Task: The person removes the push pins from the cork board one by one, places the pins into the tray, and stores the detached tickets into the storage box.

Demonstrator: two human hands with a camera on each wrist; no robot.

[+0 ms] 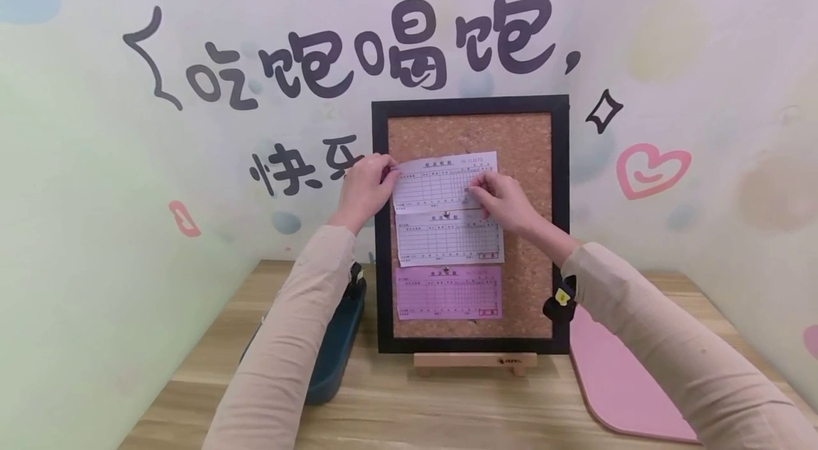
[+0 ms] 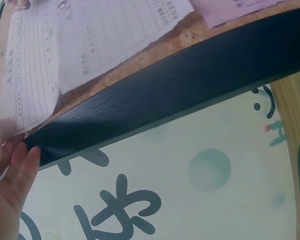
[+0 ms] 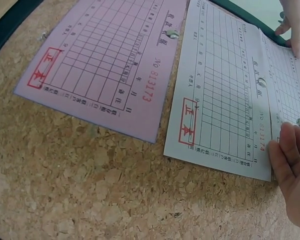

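Between the left hand (image 1: 366,189) and right hand (image 1: 506,204), the top slip (image 1: 434,184) is lying on the corkboard (image 1: 527,258), print upright, long axis running hand to hand. The left is pinching its corner; the right, one pin (image 3: 299,121). Below them, one white slip (image 1: 447,241) and one pink slip (image 1: 447,295) are hanging.

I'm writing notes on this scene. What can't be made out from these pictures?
Head: part of the tray, behind the left sleeve.
Head: part of the pink mat, behind the right sleeve.
Head: part of the top slip, behind the right hand.
Head: the top slip's fine print, too small to read.
Right wrist: part of the pink slip, beyond the top edge.
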